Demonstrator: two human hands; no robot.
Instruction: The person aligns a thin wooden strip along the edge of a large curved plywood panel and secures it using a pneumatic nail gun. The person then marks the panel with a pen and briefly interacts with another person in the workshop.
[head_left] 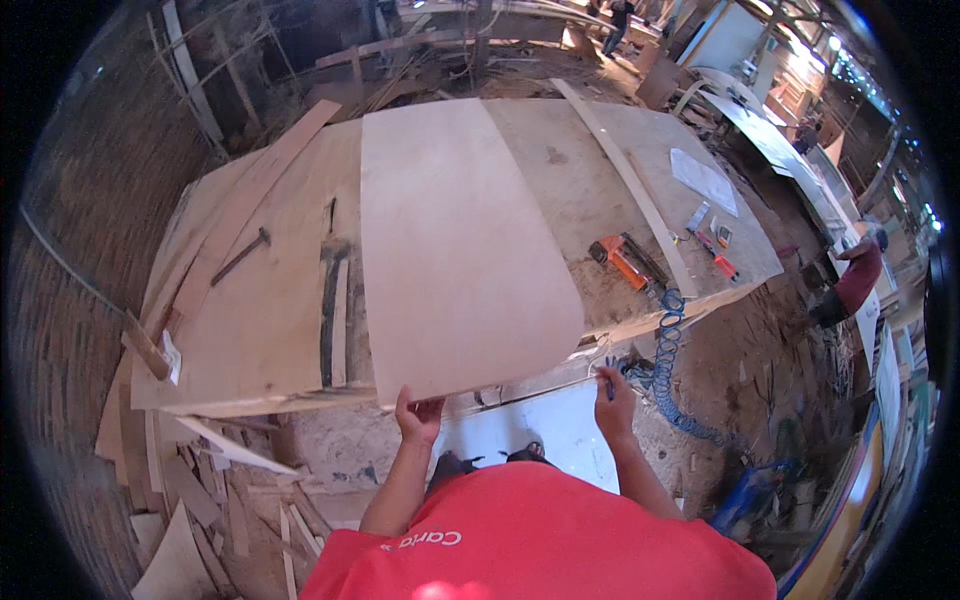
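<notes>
**Left hand on the pale panel, pen-like tool in the right**

Your left hand (420, 420) grips the panel (455, 250) at its near left corner, fingers curled under the edge. Your right hand (617, 408) is closed around a slim, dark pen-like tool (608, 388), apart from the panel. The panel lies across the workbench (240, 350) — its near end juts past the bench edge, the right corner rounded. To its right rests an orange nail gun (625, 262), a coiled blue hose (668, 350) hanging beside it; to its left, a hammer (240, 257). Farther back, a long wooden strip (625, 180) lies near a white paper sheet (703, 180) — and beyond the bench, at right, a co-worker (862, 280) bends.
</notes>
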